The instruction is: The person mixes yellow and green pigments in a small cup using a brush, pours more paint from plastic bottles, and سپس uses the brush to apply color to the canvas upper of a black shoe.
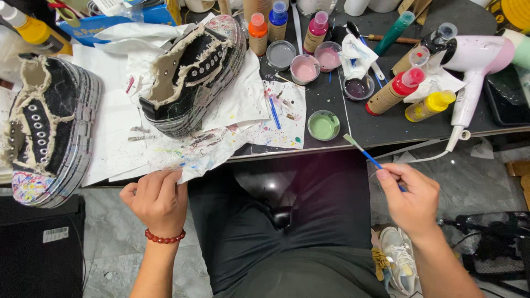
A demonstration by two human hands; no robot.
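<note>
Right hand is pinching a thin blue-handled flat paintbrush, bristle tip poking up over the table edge toward the round green paint cup just past it. Left hand is curled onto the crinkly paint-spattered white paper sheet at the edge. Above that grip sits 1 frayed black canvas platform sneaker, with paint bottles crowding the far side.

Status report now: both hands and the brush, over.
Right hand holds thin blue-handled paintbrush. Left hand grips white paper sheet. Nothing between.
</note>
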